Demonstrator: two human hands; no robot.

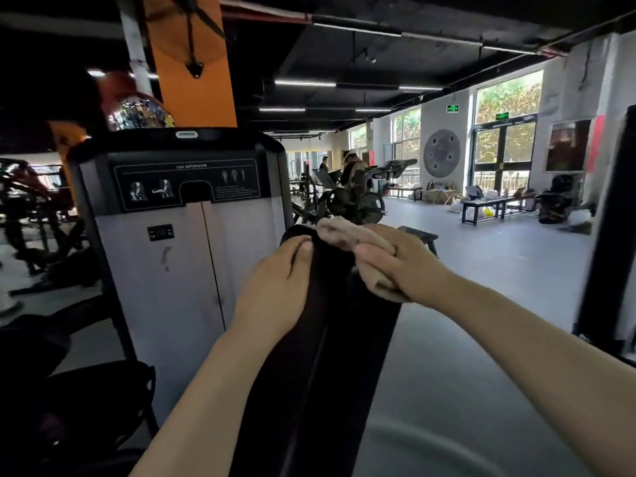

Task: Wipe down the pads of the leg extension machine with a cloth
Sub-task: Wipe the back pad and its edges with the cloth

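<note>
— What was nearest the camera?

— Two bare forearms reaching forward to a tall, narrow back pad (320,356), black and smooth with a dull sheen, seen edge-on and rounded at its top. It ran from the bottom of the view up to the hands.

— And the hands?

— The left hand (275,290) gripped the pad's left edge near the top, fingers curled round behind it and the thumb lying on the near face. The right hand (402,259) clutched a cloth (347,232), fingers curled over it and pressing it against the pad's upper right edge. The two hands were just beside each other, with only the width of the pad between them.

— What was the cloth like?

— Soft, beige, bunched into thick folds. One part stuck out past the fingers over the pad's rounded top; another hung below the palm.

— Behind that?

— Just left of the pad stood the weight-stack housing (165,270), a flat pale-grey shroud in a rounded black frame, with a black instruction placard (187,182) headed "LEG EXTENSION".

— Farther off?

— A smooth grey floor (499,270), plate-loaded machines (358,201) in dark metal, a low bench (488,208) with bags on it, and large windows (504,132) showing foliage. Strip lights (304,83) lined the black ceiling.
</note>
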